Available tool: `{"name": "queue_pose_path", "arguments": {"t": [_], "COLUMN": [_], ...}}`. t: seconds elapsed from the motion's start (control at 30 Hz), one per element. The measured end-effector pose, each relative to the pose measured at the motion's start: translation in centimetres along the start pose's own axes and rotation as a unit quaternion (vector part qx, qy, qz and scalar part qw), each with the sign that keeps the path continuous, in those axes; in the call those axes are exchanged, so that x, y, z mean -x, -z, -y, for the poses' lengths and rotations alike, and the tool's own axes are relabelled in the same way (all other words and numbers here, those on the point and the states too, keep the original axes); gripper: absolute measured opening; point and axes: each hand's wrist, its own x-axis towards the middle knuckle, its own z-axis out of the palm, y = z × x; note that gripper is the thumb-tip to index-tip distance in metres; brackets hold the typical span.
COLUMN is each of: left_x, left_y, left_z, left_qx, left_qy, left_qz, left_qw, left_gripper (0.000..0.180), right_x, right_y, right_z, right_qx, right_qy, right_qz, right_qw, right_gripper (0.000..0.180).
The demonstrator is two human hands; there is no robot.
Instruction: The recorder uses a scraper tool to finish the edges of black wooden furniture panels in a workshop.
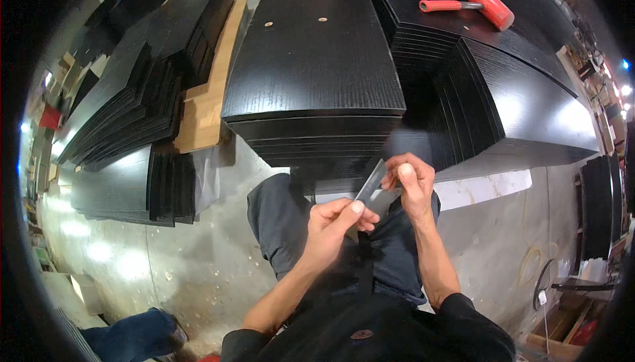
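Left hand pinches a strip, right hand curls beside it, grip unclear, and a box holds something red.

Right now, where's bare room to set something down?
The middle board stack is bare between front edge and pale spots; floor is open between left boards and left knee. Crowded: left hand, strip and right hand over the lap.

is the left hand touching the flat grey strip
Touching: the head view shows the left hand gripping the near end of the flat grey strip, thumb pressed over it.
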Motion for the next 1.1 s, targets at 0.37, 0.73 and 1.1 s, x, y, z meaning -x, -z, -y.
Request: {"name": "queue_pose_path", "arguments": {"t": [0.37,0.73,1.1], "left_x": [-1.1,-7.1,-6.6], "left_y": [-4.3,-2.2,-2.3], "left_z": [-6.8,-11.6,-11.7], "left_qx": [-0.491,-0.665,-0.648], "left_qy": [-0.406,-0.477,-0.464], "left_qz": [-0.071,-0.075,-0.068], "left_qw": [0.768,0.569,0.601], "left_gripper": [0.014,0.031,0.030], "right_x": [-0.9,-3.2,-4.9], "right_y": [-0.2,-1.7,-4.2], "right_z": [5.7,7.7,7.8], "right_qx": [-0.094,-0.107,-0.082], "right_qy": [-0.027,0.030,0.043], "right_qz": [-0.060,-0.118,-0.159], "right_qw": [0.993,0.987,0.983], "right_gripper": [0.033,0.034,0.036]}}
